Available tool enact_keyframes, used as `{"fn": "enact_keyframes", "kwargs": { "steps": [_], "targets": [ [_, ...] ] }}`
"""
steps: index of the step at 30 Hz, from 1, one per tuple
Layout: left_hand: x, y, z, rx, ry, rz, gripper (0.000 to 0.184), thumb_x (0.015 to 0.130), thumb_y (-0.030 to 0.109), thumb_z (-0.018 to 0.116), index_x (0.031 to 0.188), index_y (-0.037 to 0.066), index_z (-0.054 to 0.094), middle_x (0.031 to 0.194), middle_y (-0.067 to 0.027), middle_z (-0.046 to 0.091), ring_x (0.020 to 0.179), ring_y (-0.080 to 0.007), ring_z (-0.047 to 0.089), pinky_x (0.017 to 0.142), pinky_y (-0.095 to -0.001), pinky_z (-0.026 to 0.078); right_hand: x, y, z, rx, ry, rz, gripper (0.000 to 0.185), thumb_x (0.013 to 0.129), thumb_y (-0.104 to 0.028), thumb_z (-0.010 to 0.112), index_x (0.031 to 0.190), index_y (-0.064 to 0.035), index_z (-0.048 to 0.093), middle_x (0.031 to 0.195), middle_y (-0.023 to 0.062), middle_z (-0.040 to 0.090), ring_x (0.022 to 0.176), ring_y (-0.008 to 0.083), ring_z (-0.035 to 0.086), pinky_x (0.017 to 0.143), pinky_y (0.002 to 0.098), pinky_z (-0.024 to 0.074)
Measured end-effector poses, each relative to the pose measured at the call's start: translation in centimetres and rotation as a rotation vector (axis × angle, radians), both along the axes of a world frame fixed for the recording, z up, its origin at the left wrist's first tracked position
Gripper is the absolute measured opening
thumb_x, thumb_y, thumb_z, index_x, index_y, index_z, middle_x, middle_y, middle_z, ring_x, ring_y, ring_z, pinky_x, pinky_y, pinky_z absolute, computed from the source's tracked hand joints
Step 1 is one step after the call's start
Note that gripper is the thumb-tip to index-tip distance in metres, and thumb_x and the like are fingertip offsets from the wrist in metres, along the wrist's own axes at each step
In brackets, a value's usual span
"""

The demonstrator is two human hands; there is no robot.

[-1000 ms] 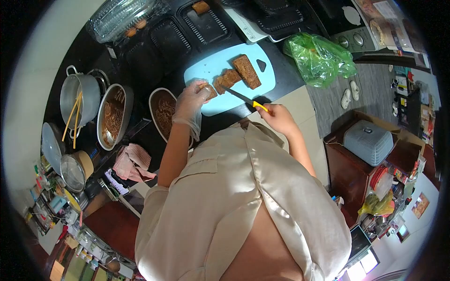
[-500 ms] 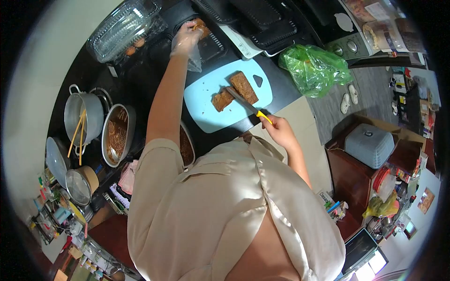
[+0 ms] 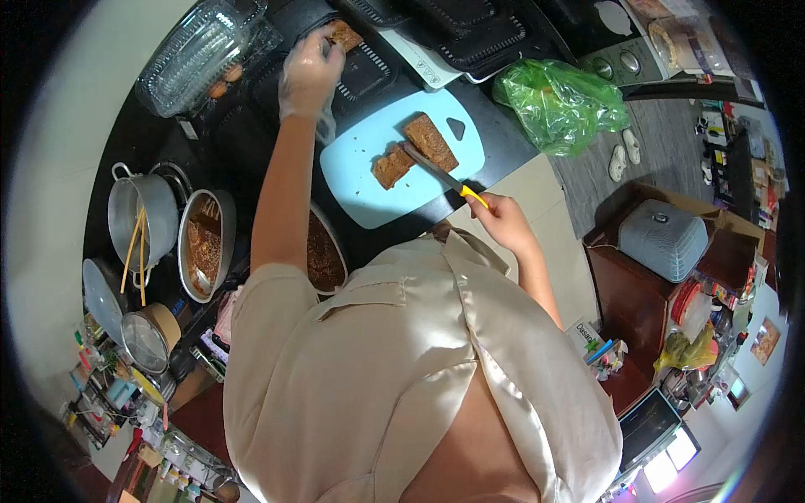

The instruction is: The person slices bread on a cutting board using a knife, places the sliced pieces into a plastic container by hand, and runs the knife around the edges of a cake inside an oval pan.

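My left hand (image 3: 310, 74), in a clear plastic glove, is beside a brown piece of food (image 3: 344, 35) in a black plastic tray (image 3: 369, 80). Its thumb stands apart from the fingers, and the fingertips are partly blurred. My right hand (image 3: 503, 223) grips the yellow handle of a knife (image 3: 444, 178). The blade points up and left over a light blue cutting board (image 3: 360, 197), its tip between a larger brown slab of food (image 3: 431, 141) and a smaller brown piece (image 3: 392, 167). Crumbs dot the board.
A green plastic bag (image 3: 558, 109) sits right of the board. Clear plastic containers (image 3: 197, 63) and several black trays (image 3: 470, 33) lie at the back. On the left stand a metal pot (image 3: 134, 210) with chopsticks and an oval pan (image 3: 205, 243) with brown residue.
My left hand has drawn back left from the brown piece, which stays in the black tray. The knife remains at about the same place over the board. The whole view has shifted slightly.
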State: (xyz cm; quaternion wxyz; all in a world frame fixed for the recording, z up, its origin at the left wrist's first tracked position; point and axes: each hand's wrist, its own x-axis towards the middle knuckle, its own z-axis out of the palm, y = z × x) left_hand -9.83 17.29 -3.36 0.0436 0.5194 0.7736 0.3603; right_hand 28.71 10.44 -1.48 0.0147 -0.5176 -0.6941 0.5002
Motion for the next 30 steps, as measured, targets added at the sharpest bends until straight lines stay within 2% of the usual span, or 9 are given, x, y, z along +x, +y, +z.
{"fn": "enact_keyframes", "kwargs": {
  "steps": [2, 7, 9, 10, 12, 15, 19, 27, 30],
  "targets": [
    [3.7, -3.9, 4.6, -0.322, -0.334, 0.039, 0.034, 0.088, 0.033, 0.056, 0.114, 0.011, 0.062, 0.099, -0.0166, 0.068, 0.093, -0.0349, 0.064, 0.084, -0.0437, 0.050, 0.3, 0.2, 0.1, -0.015, -0.043, 0.023, 0.045, 0.092, -0.039, 0.059, 0.074, 0.0017, 0.062, 0.053, 0.0130, 0.048, 0.048, 0.0224, 0.042, 0.051, 0.0378, 0.0366],
    [9.7, -11.7, 2.0, -0.729, -0.360, -0.129, 0.041, 0.087, 0.044, 0.058, 0.105, 0.008, 0.065, 0.097, -0.0168, 0.068, 0.096, -0.0336, 0.064, 0.081, -0.0436, 0.049, 0.7, 0.1, -0.4, -0.064, -0.017, 0.044, 0.045, 0.092, -0.039, 0.059, 0.075, 0.0018, 0.064, 0.052, 0.0121, 0.049, 0.049, 0.0209, 0.044, 0.051, 0.0380, 0.0371],
    [11.2, -12.5, 1.4, -0.877, -0.696, -0.030, 0.044, 0.086, 0.046, 0.059, 0.109, 0.009, 0.064, 0.098, -0.0160, 0.068, 0.093, -0.0300, 0.066, 0.082, -0.0399, 0.049, 0.5, 0.2, -0.7, -0.085, -0.005, 0.074, 0.045, 0.092, -0.040, 0.058, 0.075, 0.0016, 0.065, 0.053, 0.0121, 0.050, 0.049, 0.0214, 0.044, 0.052, 0.0382, 0.0373],
    [11.6, -12.9, 0.7, -0.878, -0.697, -0.026, 0.044, 0.086, 0.046, 0.059, 0.109, 0.009, 0.064, 0.098, -0.0160, 0.068, 0.093, -0.0300, 0.066, 0.082, -0.0399, 0.049, 0.4, 0.1, -0.7, -0.102, 0.009, 0.100, 0.046, 0.092, -0.041, 0.058, 0.076, 0.0015, 0.065, 0.053, 0.0121, 0.050, 0.049, 0.0220, 0.044, 0.052, 0.0384, 0.0376],
    [12.2, -13.3, 0.3, -0.696, -0.535, 0.088, 0.039, 0.087, 0.038, 0.062, 0.113, 0.009, 0.061, 0.081, -0.0062, 0.067, 0.066, -0.0127, 0.063, 0.066, -0.0302, 0.053, -0.1, -0.3, -0.5, -0.092, -0.038, 0.106, 0.047, 0.091, -0.042, 0.057, 0.075, 0.0014, 0.065, 0.052, 0.0120, 0.049, 0.049, 0.0226, 0.044, 0.052, 0.0389, 0.0373],
    [11.7, -13.8, 2.0, -0.798, -0.794, 0.146, 0.038, 0.085, 0.036, 0.061, 0.113, 0.011, 0.062, 0.098, -0.0121, 0.068, 0.082, -0.0176, 0.066, 0.077, -0.0299, 0.050, -0.1, 0.0, -0.6, -0.078, -0.084, 0.108, 0.048, 0.091, -0.044, 0.057, 0.075, 0.0012, 0.064, 0.052, 0.0118, 0.047, 0.050, 0.0237, 0.042, 0.053, 0.0396, 0.0370],
    [10.2, -15.5, -0.2, -0.711, -0.758, 0.152, 0.037, 0.083, 0.033, 0.062, 0.114, 0.012, 0.062, 0.100, -0.0101, 0.068, 0.085, -0.0161, 0.066, 0.076, -0.0281, 0.051, 0.3, 0.0, -1.3, -0.088, -0.079, 0.107, 0.049, 0.091, -0.044, 0.056, 0.075, 0.0012, 0.064, 0.051, 0.0125, 0.046, 0.050, 0.0233, 0.042, 0.053, 0.0397, 0.0372],
    [7.5, -13.1, 0.9, -0.269, -1.220, 0.078, 0.036, 0.081, 0.020, 0.071, 0.114, 0.009, 0.061, 0.100, -0.0087, 0.067, 0.087, -0.0143, 0.064, 0.075, -0.0263, 0.051, 0.1, -0.3, -0.7, -0.118, -0.017, 0.089, 0.048, 0.091, -0.043, 0.057, 0.074, 0.0005, 0.065, 0.052, 0.0075, 0.048, 0.050, 0.0177, 0.043, 0.052, 0.0367, 0.0370],
    [4.5, -8.2, 2.1, -0.204, -0.993, 0.079, 0.036, 0.085, 0.015, 0.067, 0.119, 0.007, 0.058, 0.106, -0.0117, 0.064, 0.096, -0.0180, 0.064, 0.080, -0.0303, 0.054, 0.0, -0.2, -0.6, -0.132, -0.022, 0.087, 0.048, 0.091, -0.044, 0.057, 0.074, 0.0006, 0.065, 0.052, 0.0071, 0.048, 0.050, 0.0171, 0.043, 0.052, 0.0364, 0.0371]
  ]
}}
